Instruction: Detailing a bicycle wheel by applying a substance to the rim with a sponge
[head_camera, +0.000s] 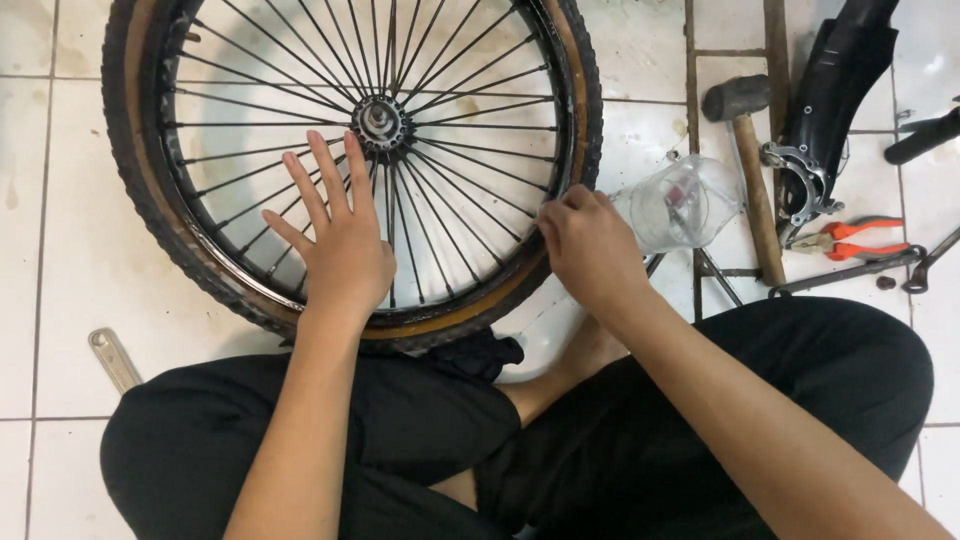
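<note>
Left hand (340, 240) lies flat, fingers spread, on the wheel (350, 150) spokes; right hand (590, 245) pinches the rim, clear jar (685, 205) just beyond it

- The left hand (340, 240) lay flat, palm down, just left of the frame's centre, its 5 fingers spread and pointing toward the top edge.
- Its bare forearm ran straight down to the bottom edge.
- The right hand (590, 250) sat right of centre, fingers curled and pinched together.
- Its forearm slanted toward the lower right corner.
</note>
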